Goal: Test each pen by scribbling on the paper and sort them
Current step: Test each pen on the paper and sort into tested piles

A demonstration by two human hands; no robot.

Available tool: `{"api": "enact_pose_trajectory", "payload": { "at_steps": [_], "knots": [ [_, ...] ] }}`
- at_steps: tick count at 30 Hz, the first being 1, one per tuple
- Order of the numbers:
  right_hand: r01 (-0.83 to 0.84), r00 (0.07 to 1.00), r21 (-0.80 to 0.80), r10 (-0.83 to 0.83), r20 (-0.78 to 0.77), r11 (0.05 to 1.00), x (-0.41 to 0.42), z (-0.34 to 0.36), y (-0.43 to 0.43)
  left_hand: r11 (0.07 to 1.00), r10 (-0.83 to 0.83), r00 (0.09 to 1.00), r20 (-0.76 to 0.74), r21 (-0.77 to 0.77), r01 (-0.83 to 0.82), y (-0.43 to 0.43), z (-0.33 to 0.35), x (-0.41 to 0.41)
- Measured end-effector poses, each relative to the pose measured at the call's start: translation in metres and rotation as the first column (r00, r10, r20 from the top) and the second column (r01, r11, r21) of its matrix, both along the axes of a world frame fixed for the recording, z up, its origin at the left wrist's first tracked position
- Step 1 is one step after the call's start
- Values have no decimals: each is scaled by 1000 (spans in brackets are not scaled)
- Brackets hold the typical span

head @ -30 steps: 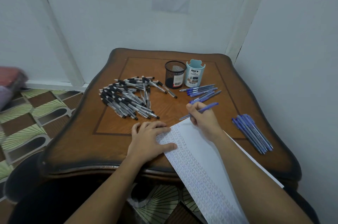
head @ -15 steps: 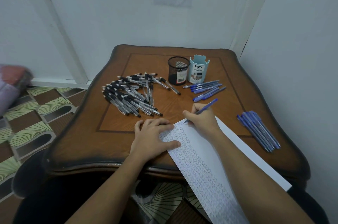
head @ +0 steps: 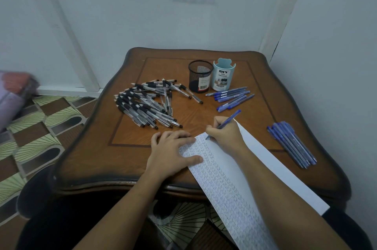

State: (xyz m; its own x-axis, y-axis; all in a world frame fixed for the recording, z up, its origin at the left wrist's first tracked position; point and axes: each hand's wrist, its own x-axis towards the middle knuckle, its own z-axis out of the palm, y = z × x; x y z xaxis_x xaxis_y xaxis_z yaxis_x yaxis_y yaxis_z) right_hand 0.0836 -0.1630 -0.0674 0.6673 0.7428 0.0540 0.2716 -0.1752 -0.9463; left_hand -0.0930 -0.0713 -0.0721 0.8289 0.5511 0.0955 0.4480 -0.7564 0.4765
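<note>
My right hand (head: 224, 133) grips a blue pen (head: 228, 120) with its tip on the top left corner of the white paper (head: 255, 160), whose left part is filled with scribbles. Flat on the paper's left edge rests my left hand (head: 170, 152), holding the sheet down. A pile of several black-grip pens (head: 146, 102) lies to the left. Several blue pens (head: 230, 96) lie beside the cups, and another bundle of blue pens (head: 291, 143) lies at the right.
A black mesh cup (head: 200, 79) and a pale blue desk organizer (head: 223, 76) stand at the back of the wooden table (head: 98, 157). White walls close in behind and to the right. The paper hangs over the table's front edge. Patterned floor lies to the left.
The camera has tilted a little, shifting the scene down in view. My right hand has brought the pen tip down onto the paper's top corner. The left hand has stayed on the sheet.
</note>
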Motion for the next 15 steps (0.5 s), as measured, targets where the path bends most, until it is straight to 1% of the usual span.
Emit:
{"api": "enact_pose_trajectory", "payload": {
  "at_steps": [5,9,11,13,15],
  "knots": [
    [-12,1000,11,12,11,1000,1,-1,1,1000,2,1000,7,5,-3,0,-1,0],
    [-11,999,17,12,-39,1000,3,-2,0,1000,5,1000,18,6,-5,-1,1,0],
    [-9,1000,18,9,-12,1000,2,-2,1,1000,5,1000,24,7,-5,-1,2,0],
    [13,1000,29,-13,13,1000,1,-3,1,1000,1,1000,24,10,-1,-1,1,0],
    [46,999,50,-46,-1,998,2,-3,0,1000,3,1000,24,10,-3,-1,0,-1]
  ]
}}
